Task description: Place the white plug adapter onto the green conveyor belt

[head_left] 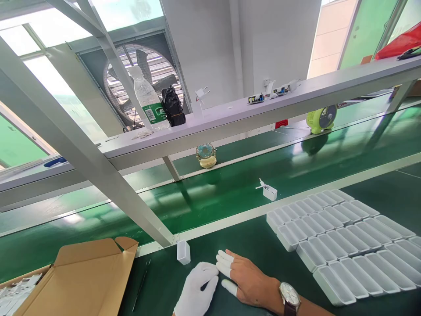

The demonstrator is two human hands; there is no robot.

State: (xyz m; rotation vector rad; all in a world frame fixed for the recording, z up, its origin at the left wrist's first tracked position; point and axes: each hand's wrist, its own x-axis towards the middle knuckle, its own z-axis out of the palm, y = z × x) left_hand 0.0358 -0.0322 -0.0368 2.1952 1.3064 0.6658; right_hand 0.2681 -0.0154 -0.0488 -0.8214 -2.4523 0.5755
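My left hand, in a white glove, rests on the green table at the bottom middle and holds nothing. My right hand lies flat beside it, bare, with white finger cots on the fingertips and a wristwatch on the wrist. The fingertips of the two hands touch. A small white plastic case stands upright just beyond my left hand. Several rows of white plastic cases lie to the right of my right hand.
An open cardboard box sits at the bottom left, with a thin dark tool beside it. A white charger lies on the green conveyor belt. Two small fans, a bottle and a slanted metal post stand farther back.
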